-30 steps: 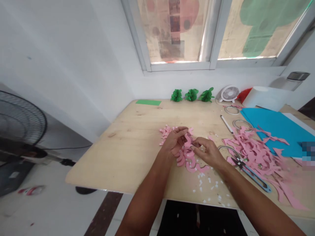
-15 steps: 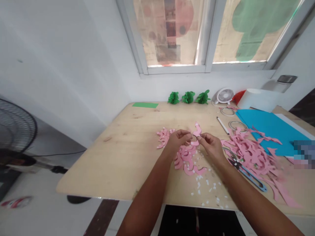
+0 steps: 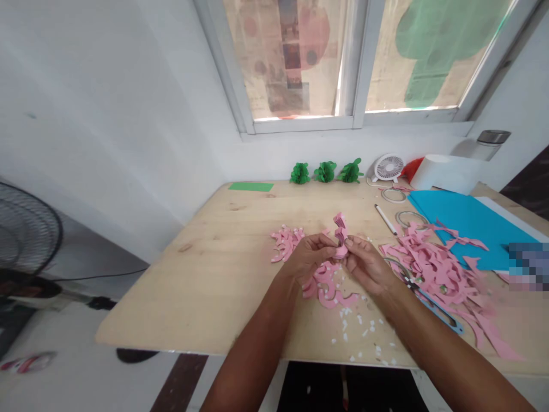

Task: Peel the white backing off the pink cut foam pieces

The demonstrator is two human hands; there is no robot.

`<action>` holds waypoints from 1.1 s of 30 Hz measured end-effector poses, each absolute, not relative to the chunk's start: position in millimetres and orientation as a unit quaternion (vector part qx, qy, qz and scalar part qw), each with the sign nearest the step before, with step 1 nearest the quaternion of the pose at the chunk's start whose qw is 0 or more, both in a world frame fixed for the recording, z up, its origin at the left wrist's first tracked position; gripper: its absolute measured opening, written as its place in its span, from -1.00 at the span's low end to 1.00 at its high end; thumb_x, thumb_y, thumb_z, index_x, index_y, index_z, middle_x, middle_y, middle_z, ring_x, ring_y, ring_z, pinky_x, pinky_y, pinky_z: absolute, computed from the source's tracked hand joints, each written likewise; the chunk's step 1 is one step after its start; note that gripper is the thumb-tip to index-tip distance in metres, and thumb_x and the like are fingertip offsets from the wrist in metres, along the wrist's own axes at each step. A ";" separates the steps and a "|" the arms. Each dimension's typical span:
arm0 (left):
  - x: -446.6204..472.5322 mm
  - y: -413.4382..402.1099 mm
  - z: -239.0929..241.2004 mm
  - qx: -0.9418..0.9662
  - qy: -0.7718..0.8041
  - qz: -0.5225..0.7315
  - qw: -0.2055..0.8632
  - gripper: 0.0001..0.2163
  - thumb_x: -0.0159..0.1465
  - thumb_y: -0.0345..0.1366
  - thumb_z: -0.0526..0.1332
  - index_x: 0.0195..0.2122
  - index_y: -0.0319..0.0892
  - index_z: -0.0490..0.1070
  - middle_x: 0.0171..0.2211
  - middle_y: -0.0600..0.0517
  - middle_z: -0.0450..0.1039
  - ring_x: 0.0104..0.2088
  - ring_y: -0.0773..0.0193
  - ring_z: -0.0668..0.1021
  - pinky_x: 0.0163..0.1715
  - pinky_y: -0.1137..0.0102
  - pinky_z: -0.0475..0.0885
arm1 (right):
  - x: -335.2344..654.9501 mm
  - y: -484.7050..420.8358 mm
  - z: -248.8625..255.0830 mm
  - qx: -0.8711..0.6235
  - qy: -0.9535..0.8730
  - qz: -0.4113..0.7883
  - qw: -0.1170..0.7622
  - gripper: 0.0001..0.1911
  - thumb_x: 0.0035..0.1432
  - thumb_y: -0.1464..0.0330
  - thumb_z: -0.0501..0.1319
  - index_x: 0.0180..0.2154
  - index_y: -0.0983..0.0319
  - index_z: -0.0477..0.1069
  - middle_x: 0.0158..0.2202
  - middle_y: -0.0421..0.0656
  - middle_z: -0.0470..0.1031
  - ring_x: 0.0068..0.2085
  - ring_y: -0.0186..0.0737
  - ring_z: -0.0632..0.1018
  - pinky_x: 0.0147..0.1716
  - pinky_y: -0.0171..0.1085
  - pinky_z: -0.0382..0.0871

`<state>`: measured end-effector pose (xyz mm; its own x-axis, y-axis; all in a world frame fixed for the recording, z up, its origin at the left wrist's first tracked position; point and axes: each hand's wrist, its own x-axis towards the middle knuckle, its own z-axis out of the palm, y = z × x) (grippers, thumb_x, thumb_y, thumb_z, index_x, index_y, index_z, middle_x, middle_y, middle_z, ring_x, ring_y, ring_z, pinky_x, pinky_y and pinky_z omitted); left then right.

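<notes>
A curved pink paper cutout (image 3: pixel 341 233), which looks layered, stands up between my two hands above the table. My left hand (image 3: pixel 316 253) pinches its lower left side. On the other side the fingers of my right hand (image 3: pixel 364 260) grip its lower right edge. Beyond my left wrist lies a small cluster of pink cutouts (image 3: pixel 283 243). More curved pink pieces (image 3: pixel 328 292) rest below my hands, partly covered by my left hand. Small white bits (image 3: pixel 364 329) are scattered nearer the table's front edge.
Pink paper scraps (image 3: pixel 441 257) heap on the right, beside a blue-handled cutter (image 3: pixel 437 309). Blue sheets (image 3: pixel 463 217), a white pen (image 3: pixel 385 219) and tape rolls (image 3: pixel 393 195) lie farther back. Green paper figures (image 3: pixel 325 171) and a small white fan (image 3: pixel 389 167) line the wall.
The pink cutout has turned so that its layered edge shows. Both hands have shifted slightly lower and nearer each other around it. The view has tilted a little.
</notes>
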<state>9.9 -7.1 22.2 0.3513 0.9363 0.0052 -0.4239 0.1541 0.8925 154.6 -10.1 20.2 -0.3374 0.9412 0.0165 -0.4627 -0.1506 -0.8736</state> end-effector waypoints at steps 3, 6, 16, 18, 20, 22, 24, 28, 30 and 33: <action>10.5 -6.7 22.5 0.448 0.302 0.498 0.679 -0.80 -0.10 -0.30 0.38 -0.45 -0.26 0.46 -0.54 0.04 0.43 -0.54 0.40 0.44 -0.50 0.46 0.34 | 155.7 -9.3 20.5 -0.274 -0.400 0.715 0.504 -0.81 -0.06 0.24 0.28 -0.51 0.22 0.36 -0.56 -0.23 0.38 -0.50 -0.32 0.39 -0.40 -0.29 0.30; 10.3 -5.2 22.1 0.454 0.317 0.498 0.667 -0.76 -0.05 -0.28 0.35 -0.36 -0.26 0.47 -0.50 0.00 0.46 -0.52 0.38 0.45 -0.48 0.45 0.35 | 157.7 -5.8 16.9 -0.297 -0.386 0.704 0.517 -0.80 -0.05 0.22 0.27 -0.47 0.22 0.38 -0.53 -0.21 0.41 -0.48 -0.31 0.41 -0.40 -0.29 0.30; 9.3 -7.2 24.0 0.408 0.290 0.477 0.722 -0.78 -0.14 -0.35 0.40 -0.45 -0.26 0.48 -0.54 0.03 0.46 -0.58 0.41 0.45 -0.54 0.48 0.34 | 158.8 -10.9 20.5 -0.251 -0.396 0.739 0.484 -0.79 -0.04 0.21 0.26 -0.48 0.22 0.37 -0.54 -0.19 0.41 -0.47 -0.28 0.42 -0.42 -0.27 0.30; 8.6 -7.1 23.4 0.412 0.295 0.473 0.721 -0.78 -0.16 -0.35 0.41 -0.46 -0.26 0.48 -0.55 0.03 0.45 -0.59 0.40 0.45 -0.56 0.47 0.33 | 158.4 -12.0 20.9 -0.261 -0.403 0.736 0.477 -0.78 -0.05 0.20 0.26 -0.48 0.22 0.36 -0.53 -0.18 0.41 -0.46 -0.27 0.42 -0.44 -0.28 0.29; 8.1 -5.8 22.0 0.415 0.302 0.481 0.710 -0.77 -0.17 -0.35 0.41 -0.46 -0.27 0.49 -0.56 0.02 0.45 -0.58 0.39 0.45 -0.56 0.47 0.33 | 158.3 -10.6 19.1 -0.272 -0.406 0.728 0.482 -0.77 -0.05 0.19 0.26 -0.48 0.22 0.37 -0.53 -0.19 0.41 -0.47 -0.28 0.42 -0.44 -0.28 0.29; 7.7 -3.3 20.3 0.423 0.317 0.492 0.692 -0.76 -0.15 -0.33 0.40 -0.43 -0.27 0.49 -0.55 0.01 0.46 -0.58 0.40 0.45 -0.54 0.47 0.34 | 158.6 -6.9 15.4 -0.283 -0.404 0.712 0.500 -0.76 -0.06 0.18 0.27 -0.47 0.23 0.38 -0.54 -0.19 0.41 -0.49 -0.30 0.41 -0.44 -0.29 0.28; 7.4 -0.4 18.8 0.438 0.342 0.499 0.665 -0.74 -0.10 -0.30 0.37 -0.36 -0.27 0.49 -0.51 -0.01 0.48 -0.55 0.38 0.46 -0.51 0.46 0.35 | 159.6 -2.0 11.0 -0.305 -0.392 0.685 0.533 -0.77 -0.10 0.20 0.30 -0.49 0.24 0.39 -0.56 -0.21 0.41 -0.51 -0.33 0.38 -0.46 -0.32 0.25; 5.5 4.7 17.2 0.460 0.402 0.508 0.607 -0.73 -0.06 -0.26 0.34 -0.31 -0.25 0.49 -0.49 -0.02 0.50 -0.50 0.34 0.49 -0.49 0.46 0.35 | 162.6 5.4 3.3 -0.366 -0.388 0.627 0.567 -0.77 -0.15 0.22 0.33 -0.48 0.25 0.42 -0.59 -0.24 0.38 -0.57 -0.39 0.32 -0.53 -0.36 0.17; 3.6 6.9 16.0 0.455 0.412 0.518 0.596 -0.75 -0.05 -0.25 0.32 -0.34 -0.25 0.49 -0.49 -0.02 0.50 -0.50 0.34 0.49 -0.50 0.46 0.35 | 163.8 6.9 0.8 -0.397 -0.397 0.604 0.565 -0.75 -0.14 0.21 0.32 -0.47 0.26 0.43 -0.62 -0.26 0.35 -0.58 -0.40 0.30 -0.55 -0.36 0.14; -0.5 10.1 13.1 0.427 0.422 0.547 0.584 -0.79 -0.05 -0.27 0.30 -0.40 -0.26 0.48 -0.52 -0.02 0.50 -0.53 0.36 0.47 -0.53 0.48 0.33 | 164.9 7.2 -0.8 -0.444 -0.415 0.569 0.554 -0.74 -0.14 0.20 0.32 -0.48 0.27 0.43 -0.64 -0.28 0.31 -0.59 -0.41 0.28 -0.57 -0.37 0.09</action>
<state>-0.5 10.1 13.1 0.0463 0.9986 -0.0251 -0.2775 0.0370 0.9600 164.9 7.2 -0.8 0.0086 0.9990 -0.0448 -0.2626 -0.0410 -0.9640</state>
